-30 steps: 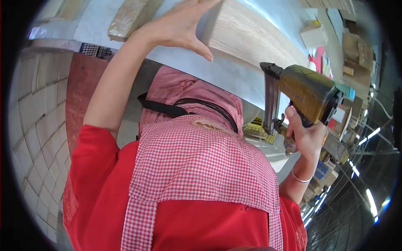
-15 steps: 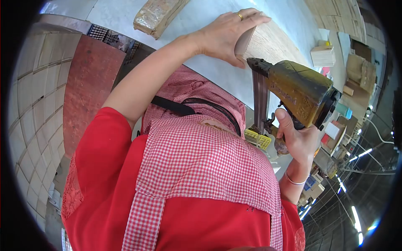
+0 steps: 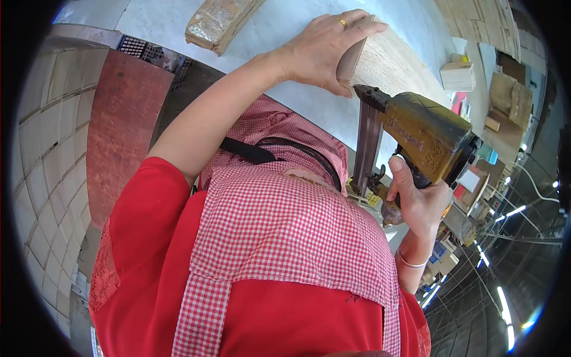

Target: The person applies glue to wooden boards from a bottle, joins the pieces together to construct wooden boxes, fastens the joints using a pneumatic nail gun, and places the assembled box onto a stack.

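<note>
My left hand (image 3: 324,50), with a ring on one finger, spans the end of a pale wooden box-like piece (image 3: 392,62). Its thumb presses the near corner while the fingers reach over the far edge. In my right hand (image 3: 422,205) is a worn, yellowish nail gun (image 3: 425,134), gripped by its handle with the thumb raised along the back. The gun's nose lies close to the wood's near corner, beside my left thumb; whether they touch I cannot tell. Its long magazine points down toward my apron.
A block wrapped in brown tape (image 3: 220,24) lies on the pale worktable (image 3: 279,98). Stacked wooden boards (image 3: 53,149) and a reddish panel (image 3: 128,131) stand on the left. More wooden pieces (image 3: 458,76) sit at the right, beyond the gun. A yellow basket (image 3: 372,199) is below the table edge.
The nail gun and my right hand have shifted slightly downward in view. My left hand keeps its hold on the wood, almost unmoved.
</note>
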`<act>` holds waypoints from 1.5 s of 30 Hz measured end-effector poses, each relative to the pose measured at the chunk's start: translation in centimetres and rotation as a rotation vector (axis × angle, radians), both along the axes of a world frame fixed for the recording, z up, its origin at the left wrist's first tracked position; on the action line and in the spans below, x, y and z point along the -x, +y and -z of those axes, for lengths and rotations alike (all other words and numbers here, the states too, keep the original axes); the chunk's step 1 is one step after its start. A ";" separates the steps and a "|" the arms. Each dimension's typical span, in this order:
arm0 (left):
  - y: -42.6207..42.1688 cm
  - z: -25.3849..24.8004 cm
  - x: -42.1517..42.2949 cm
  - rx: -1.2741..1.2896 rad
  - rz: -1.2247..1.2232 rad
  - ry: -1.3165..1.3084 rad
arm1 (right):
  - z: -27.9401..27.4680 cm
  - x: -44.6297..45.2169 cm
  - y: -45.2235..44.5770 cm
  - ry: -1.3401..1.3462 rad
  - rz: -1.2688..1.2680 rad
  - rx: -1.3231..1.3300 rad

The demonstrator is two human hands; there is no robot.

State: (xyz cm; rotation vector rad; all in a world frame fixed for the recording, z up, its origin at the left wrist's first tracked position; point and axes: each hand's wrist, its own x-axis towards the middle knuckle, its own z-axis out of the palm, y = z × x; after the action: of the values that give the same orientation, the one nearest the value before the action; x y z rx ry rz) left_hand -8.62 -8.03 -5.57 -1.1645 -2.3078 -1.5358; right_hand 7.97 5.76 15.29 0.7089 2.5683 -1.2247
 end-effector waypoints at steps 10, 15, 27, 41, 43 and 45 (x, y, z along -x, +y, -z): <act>-0.9 0.3 -0.4 -0.069 0.075 -0.129 | -0.7 1.0 -0.3 -0.004 0.010 -0.012; -1.4 -0.2 -0.6 -0.001 0.075 -0.250 | -1.3 4.2 -0.3 -0.004 -0.051 -0.101; -1.1 0.2 -0.6 -0.027 0.069 -0.221 | -1.3 6.7 -0.1 -0.037 -0.101 -0.141; -1.5 -0.4 -0.6 0.050 0.062 -0.211 | -2.4 3.9 4.1 0.131 0.041 -0.199; -1.4 -0.9 -0.7 0.066 0.073 -0.188 | -2.5 1.4 8.3 0.196 0.171 -0.213; -1.5 -1.4 -1.1 0.101 0.033 -0.203 | -2.0 -1.8 12.7 0.270 0.313 -0.233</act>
State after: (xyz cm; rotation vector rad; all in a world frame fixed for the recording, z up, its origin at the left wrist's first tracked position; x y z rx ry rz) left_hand -7.48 -9.52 -4.20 -1.1224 -2.5346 -1.6355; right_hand 9.73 18.48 17.26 1.0982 2.9414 -1.1868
